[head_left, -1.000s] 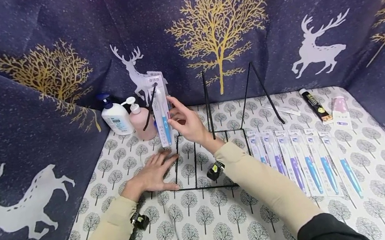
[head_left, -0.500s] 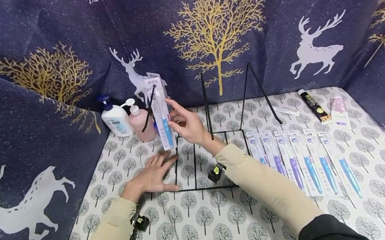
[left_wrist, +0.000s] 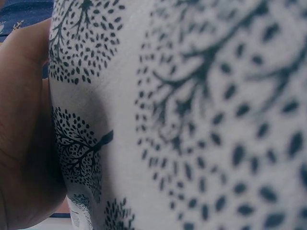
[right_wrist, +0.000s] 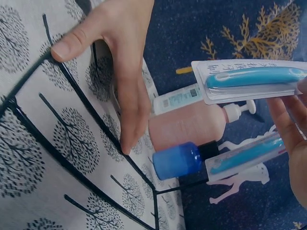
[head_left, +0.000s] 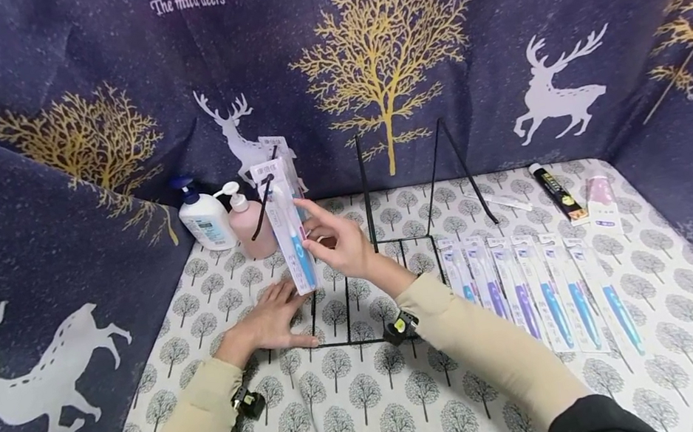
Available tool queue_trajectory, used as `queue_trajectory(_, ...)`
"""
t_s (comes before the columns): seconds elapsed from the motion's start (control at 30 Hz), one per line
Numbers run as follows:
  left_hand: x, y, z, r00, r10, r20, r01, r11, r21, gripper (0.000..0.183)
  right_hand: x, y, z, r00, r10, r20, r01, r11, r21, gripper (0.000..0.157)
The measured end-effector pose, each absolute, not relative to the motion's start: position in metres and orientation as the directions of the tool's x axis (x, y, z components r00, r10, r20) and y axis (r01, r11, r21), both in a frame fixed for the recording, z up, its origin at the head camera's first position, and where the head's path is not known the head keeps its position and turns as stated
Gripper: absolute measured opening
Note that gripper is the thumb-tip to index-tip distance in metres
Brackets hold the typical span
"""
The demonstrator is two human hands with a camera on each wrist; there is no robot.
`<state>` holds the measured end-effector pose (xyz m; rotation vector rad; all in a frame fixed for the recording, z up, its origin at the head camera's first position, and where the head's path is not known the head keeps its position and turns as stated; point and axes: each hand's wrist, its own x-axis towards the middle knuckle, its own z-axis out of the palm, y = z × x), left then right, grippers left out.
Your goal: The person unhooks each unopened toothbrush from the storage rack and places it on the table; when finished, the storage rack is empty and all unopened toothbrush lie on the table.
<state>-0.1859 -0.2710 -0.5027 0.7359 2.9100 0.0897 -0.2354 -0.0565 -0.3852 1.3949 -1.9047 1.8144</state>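
My right hand (head_left: 342,243) pinches the edge of a blue-handled toothbrush in a blister pack (head_left: 291,250). The pack's upper end is at a sloping black hook of a wire display rack (head_left: 368,205), and its lower end tilts toward me. Behind it on the rack hangs another packaged toothbrush (right_wrist: 244,158), partly covered in the head view. My left hand (head_left: 273,320) lies with fingers spread on the rack's left base edge. In the right wrist view, its thumb and a fingertip touch the base wire. The left wrist view shows mostly tablecloth.
Several packaged toothbrushes (head_left: 522,290) lie in a row right of the rack. A black toothpaste tube (head_left: 554,189) and a pink-and-white tube (head_left: 601,200) lie farther back. A white pump bottle (head_left: 206,222), a pink pump bottle (head_left: 250,226) and a blue bottle (right_wrist: 177,160) stand at back left.
My right hand has drawn the front packaged toothbrush down and toward me along the hook. A gap now shows between it and the pack behind. My left hand stays in place.
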Motion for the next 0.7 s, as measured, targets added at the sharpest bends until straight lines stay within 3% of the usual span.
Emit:
queue_trajectory(0.5, -0.183, -0.273, -0.504, -0.882, 0.439, -0.172, 0.412, 0.895, 0.168, 0.116, -0.204, -0.047, -0.380, -0.401, -0.580, 0.710, -0.745, -0.244, -0.620, 0.063)
queue_trajectory(0.7, -0.186, -0.272, -0.505, -0.874, 0.458, -0.165, 0.428, 0.884, 0.187, 0.118, -0.192, -0.041, -0.379, -0.384, -0.583, 0.716, -0.761, -0.240, -0.603, 0.063)
